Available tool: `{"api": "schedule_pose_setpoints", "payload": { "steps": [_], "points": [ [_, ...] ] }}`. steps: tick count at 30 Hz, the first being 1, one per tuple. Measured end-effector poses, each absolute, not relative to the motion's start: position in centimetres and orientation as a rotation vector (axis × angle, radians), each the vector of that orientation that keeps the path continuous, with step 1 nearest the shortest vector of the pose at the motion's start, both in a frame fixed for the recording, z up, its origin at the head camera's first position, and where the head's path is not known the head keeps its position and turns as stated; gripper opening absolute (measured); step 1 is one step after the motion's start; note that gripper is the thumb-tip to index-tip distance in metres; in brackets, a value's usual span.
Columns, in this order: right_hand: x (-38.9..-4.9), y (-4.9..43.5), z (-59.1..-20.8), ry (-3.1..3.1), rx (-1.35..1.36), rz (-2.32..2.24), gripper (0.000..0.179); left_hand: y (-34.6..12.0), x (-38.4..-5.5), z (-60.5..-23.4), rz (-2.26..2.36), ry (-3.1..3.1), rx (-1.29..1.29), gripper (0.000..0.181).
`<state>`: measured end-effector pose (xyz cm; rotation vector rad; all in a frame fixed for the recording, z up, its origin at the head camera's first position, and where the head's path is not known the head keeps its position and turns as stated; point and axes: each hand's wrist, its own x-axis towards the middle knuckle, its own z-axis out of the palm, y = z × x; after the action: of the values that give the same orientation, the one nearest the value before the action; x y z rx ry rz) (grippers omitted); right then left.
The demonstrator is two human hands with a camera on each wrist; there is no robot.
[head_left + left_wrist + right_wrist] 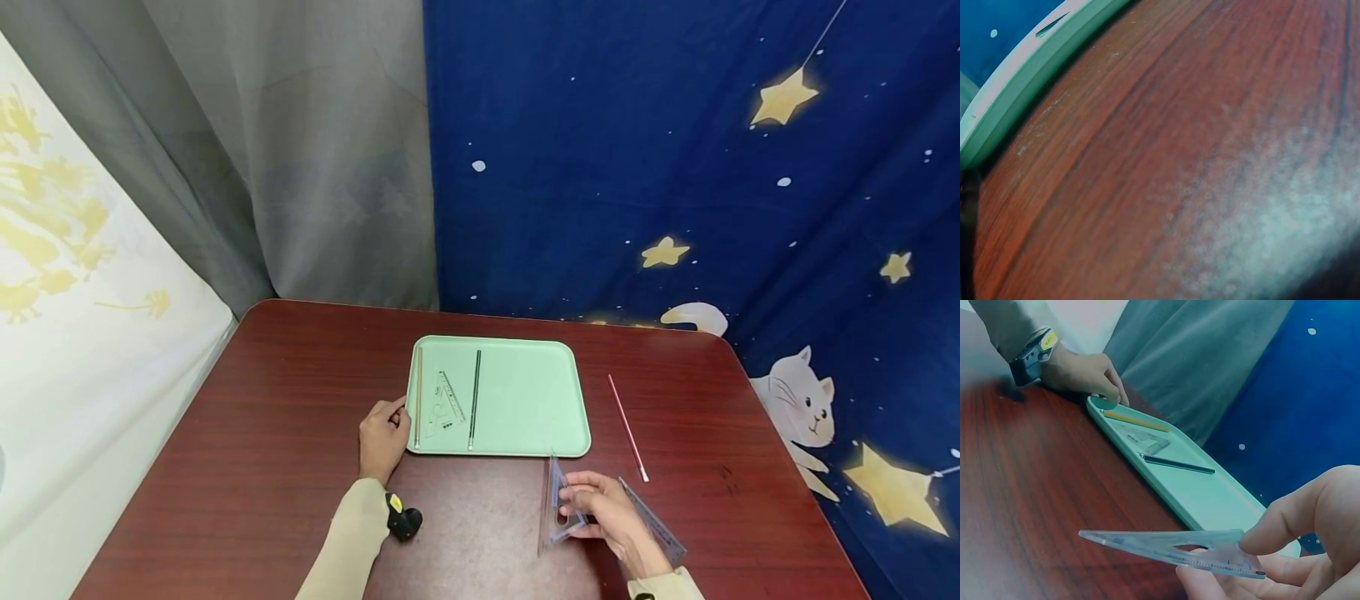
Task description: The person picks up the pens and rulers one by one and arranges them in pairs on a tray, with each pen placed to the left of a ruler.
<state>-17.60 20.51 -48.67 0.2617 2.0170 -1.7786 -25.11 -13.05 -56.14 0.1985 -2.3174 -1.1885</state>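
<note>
Both hands are engaged: my left hand [382, 437] grips the tray's rim at its left side, fingers curled, while my right hand [611, 512] pinches a clear set square [1160, 542] between thumb and fingers. Behind the work hang a blue curtain [570, 167] with stars and a grey curtain [337, 167]. Before them stands the red-brown table [300, 400]. Midway along its far edge, just inside it, lies the pale green tray [532, 392]. The set square that I hold is over the table, on the near side of the tray's near right corner; whether its tip touches the rim I cannot tell. A grey ruler [658, 529] lies toward the table's right edge, partly hidden by my right wrist. A red pencil [627, 427] lies slanted between the tray and the table's right edge, toward the far right corner. On the tray, counted from the table's left edge, are a yellow pencil [419, 396], a second clear set square [446, 404] and a dark pencil [475, 400], just beside one another. Smaller still, a black device [403, 518] with a yellow label sits on my left wrist.
</note>
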Motion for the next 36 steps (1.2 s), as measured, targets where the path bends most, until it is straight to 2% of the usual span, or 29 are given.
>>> {"api": "schedule_pose_setpoints", "payload": {
  "steps": [36],
  "points": [
    [-21.6, 17.7, -48.8, 1.906, 0.219, -1.879, 0.039, -13.0, -25.3, -56.3, -1.180, -2.306, 0.186, 0.024]
  ]
}}
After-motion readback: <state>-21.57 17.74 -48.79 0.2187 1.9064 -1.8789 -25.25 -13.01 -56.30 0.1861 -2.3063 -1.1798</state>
